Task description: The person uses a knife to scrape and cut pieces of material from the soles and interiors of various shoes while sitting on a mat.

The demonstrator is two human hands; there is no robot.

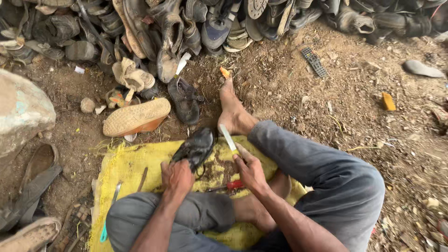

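I sit on a yellow woven sack (130, 163) on dirt ground, legs folded. My left hand (177, 177) grips a black worn shoe (195, 148) by its heel end, the shoe resting on the sack. My right hand (249, 170) is closed on a knife (228, 138) with a pale blade pointing up and away, just right of the shoe. The blade stands close to the shoe but apart from it. My bare foot (232, 112) stretches out beyond the sack.
A big heap of old shoes and sandals (186, 28) lines the far side. A tan-soled shoe (136, 117) and a dark sandal (185, 100) lie near the sack. Red-handled tool (231, 185) and metal tools (115, 191) lie on the sack. A rock (21, 109) sits left.
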